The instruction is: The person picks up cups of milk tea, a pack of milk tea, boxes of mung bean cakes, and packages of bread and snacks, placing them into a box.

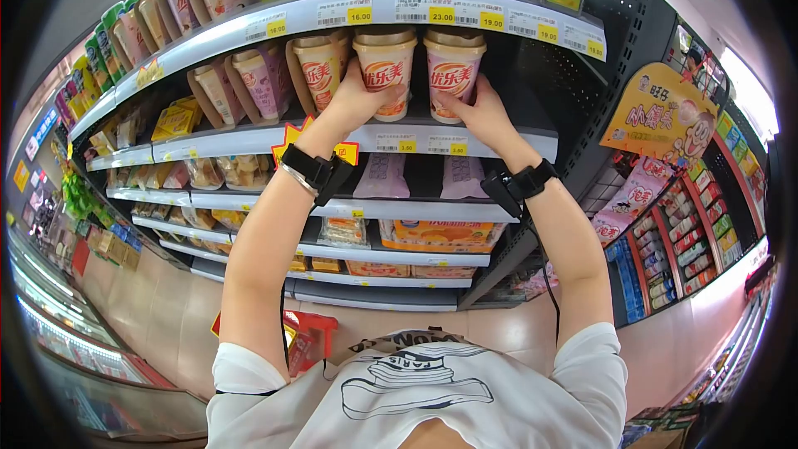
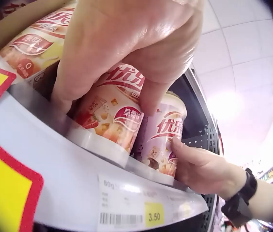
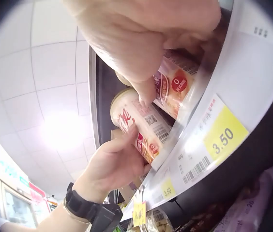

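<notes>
In the head view two paper milk tea cups stand side by side at the front of a shelf. My left hand (image 1: 356, 102) grips the cream-and-orange milk tea cup (image 1: 385, 58), with the thumb across its front and the fingers at its left side. A strawberry picture shows on this strawberry milk tea cup (image 2: 110, 113) in the left wrist view. My right hand (image 1: 482, 119) holds the purple-and-cream milk tea cup (image 1: 454, 56), thumb on its front and fingers round its right side. Both cups are upright, close behind the shelf's front edge. The right hand's fingers are partly hidden.
More milk tea cups (image 1: 316, 71) line the shelf to the left. Above them runs an upper shelf edge (image 1: 449, 12) with price tags. Purple bags (image 1: 382, 176) lie on the shelf below. A perforated side panel (image 1: 582, 83) and hanging sign (image 1: 661, 108) stand at right.
</notes>
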